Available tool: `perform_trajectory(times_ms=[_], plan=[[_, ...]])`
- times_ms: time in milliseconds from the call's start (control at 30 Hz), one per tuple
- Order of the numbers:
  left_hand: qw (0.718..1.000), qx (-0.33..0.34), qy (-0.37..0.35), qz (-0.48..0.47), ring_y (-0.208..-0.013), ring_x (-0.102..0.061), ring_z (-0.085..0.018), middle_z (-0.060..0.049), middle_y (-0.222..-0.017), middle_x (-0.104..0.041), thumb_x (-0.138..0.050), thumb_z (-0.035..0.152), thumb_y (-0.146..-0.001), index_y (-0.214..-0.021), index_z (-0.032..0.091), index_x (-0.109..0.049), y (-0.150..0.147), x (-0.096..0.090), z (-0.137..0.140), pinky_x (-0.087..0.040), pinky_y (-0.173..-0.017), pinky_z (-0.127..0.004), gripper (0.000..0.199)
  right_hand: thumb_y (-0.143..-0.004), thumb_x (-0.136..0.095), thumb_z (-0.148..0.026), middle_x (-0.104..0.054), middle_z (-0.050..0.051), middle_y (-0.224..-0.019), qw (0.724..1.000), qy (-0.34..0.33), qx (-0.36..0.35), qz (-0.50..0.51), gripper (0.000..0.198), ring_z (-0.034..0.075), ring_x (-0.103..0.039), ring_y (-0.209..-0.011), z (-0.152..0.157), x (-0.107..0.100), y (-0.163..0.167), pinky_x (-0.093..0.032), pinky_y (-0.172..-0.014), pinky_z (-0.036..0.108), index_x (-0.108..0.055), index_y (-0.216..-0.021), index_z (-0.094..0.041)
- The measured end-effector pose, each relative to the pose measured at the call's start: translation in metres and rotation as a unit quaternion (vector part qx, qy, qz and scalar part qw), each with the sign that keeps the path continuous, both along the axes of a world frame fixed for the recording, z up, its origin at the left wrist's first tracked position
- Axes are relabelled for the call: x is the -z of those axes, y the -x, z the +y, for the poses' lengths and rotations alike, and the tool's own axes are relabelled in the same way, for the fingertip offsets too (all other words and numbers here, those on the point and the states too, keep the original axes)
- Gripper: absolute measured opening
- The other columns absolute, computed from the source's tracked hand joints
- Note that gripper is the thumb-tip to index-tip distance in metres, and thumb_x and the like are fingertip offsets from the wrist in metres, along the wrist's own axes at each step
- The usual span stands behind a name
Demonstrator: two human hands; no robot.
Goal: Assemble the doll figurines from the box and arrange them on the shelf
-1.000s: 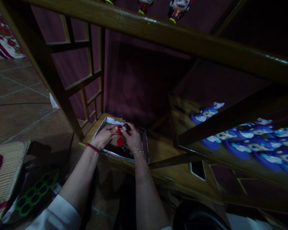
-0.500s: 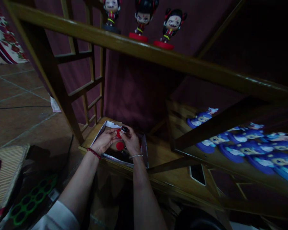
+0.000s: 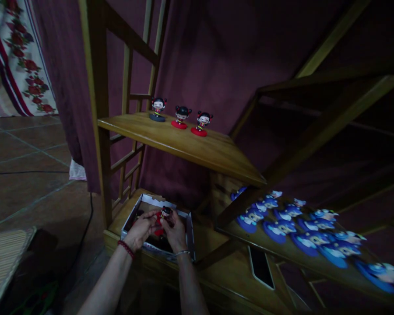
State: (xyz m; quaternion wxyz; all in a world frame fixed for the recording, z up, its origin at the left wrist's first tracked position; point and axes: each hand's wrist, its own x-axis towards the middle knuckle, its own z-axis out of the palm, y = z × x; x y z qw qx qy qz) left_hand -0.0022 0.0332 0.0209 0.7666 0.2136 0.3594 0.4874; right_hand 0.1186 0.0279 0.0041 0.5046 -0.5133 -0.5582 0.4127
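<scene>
Over a shallow white cardboard box (image 3: pixel 192 240) on the lower shelf, my two hands are close together. My right hand (image 3: pixel 176 232) is closed on a small black-haired figurine (image 3: pixel 166 211). A red round base (image 3: pixel 158 216) is pinched in the fingers of my left hand (image 3: pixel 142 228), right beside the figurine. Whether base and figurine are joined, I cannot tell. Inside the box, below my fingers, lies another red disc (image 3: pixel 158 232). Dark items in the box are too dim to make out.
On the upper wooden shelf (image 3: pixel 180 144) stand three similar figurines (image 3: pixel 181 114), two on red bases and one on a dark base. Several blue figurines (image 3: pixel 279 229) fill the shelf at right. A phone (image 3: pixel 261 267) lies on the lower board. The lattice side post (image 3: pixel 100 131) rises at left.
The view has tilted up, so the upper shelf top and its three figurines show fully. My hands stay over the box, still holding the base and the figurine.
</scene>
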Motion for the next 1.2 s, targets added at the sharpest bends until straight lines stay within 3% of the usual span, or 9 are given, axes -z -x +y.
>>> perform_trajectory(times_ms=[233, 400, 733, 933, 1200], plan=[[1.000, 0.008, -0.018, -0.014, -0.076, -0.062, -0.017, -0.009, -0.079, -0.066, -0.054, 0.003, -0.071, -0.075, 0.013, -0.060, 0.002, -0.028, -0.020, -0.050, -0.070, -0.030, 0.012, -0.067, -0.058, -0.023, -0.065, 0.002, -0.094, 0.999, -0.022, -0.021, 0.015, 0.032, 0.020, -0.061, -0.085, -0.024, -0.036, 0.003, -0.049, -0.078, 0.038, -0.054, -0.099, -0.024], [1.000, 0.002, -0.023, -0.006, -0.071, -0.063, -0.016, -0.008, -0.076, -0.065, -0.053, 0.005, -0.072, -0.078, 0.012, -0.058, 0.007, -0.050, -0.034, -0.050, -0.069, -0.029, 0.011, -0.062, -0.063, -0.025, -0.063, 0.003, -0.096, 0.999, -0.017, -0.027, 0.031, 0.037, 0.019, -0.060, -0.090, -0.039, -0.059, 0.008, -0.046, -0.083, 0.037, -0.051, -0.097, -0.022], [0.999, -0.001, -0.030, 0.029, -0.059, -0.061, -0.012, -0.005, -0.065, -0.063, -0.042, 0.001, -0.077, -0.080, 0.011, -0.052, 0.014, -0.086, -0.069, -0.051, -0.065, -0.028, 0.014, -0.061, -0.064, -0.024, -0.062, 0.002, -0.091, 0.998, -0.035, -0.047, 0.028, 0.037, 0.017, -0.059, -0.088, -0.066, -0.083, 0.014, -0.044, -0.085, 0.034, -0.048, -0.095, -0.021], [0.997, 0.011, -0.050, 0.061, -0.061, -0.062, -0.012, -0.005, -0.070, -0.064, -0.047, 0.003, -0.076, -0.081, 0.011, -0.054, 0.021, -0.105, -0.087, -0.052, -0.065, -0.026, 0.013, -0.059, -0.065, -0.022, -0.062, 0.003, -0.095, 0.998, -0.037, -0.056, 0.022, 0.049, 0.017, -0.058, -0.092, -0.081, -0.104, 0.014, -0.044, -0.086, 0.034, -0.046, -0.104, -0.021], [0.992, 0.001, -0.108, 0.063, -0.066, -0.061, -0.011, -0.007, -0.078, -0.065, -0.048, -0.001, -0.074, -0.084, 0.010, -0.058, 0.029, -0.120, -0.100, -0.050, -0.064, -0.022, 0.018, -0.056, -0.067, -0.022, -0.062, 0.004, -0.093, 0.996, -0.050, -0.066, 0.020, 0.040, 0.017, -0.058, -0.092, -0.095, -0.126, 0.019, -0.043, -0.087, 0.035, -0.049, -0.091, -0.019]])
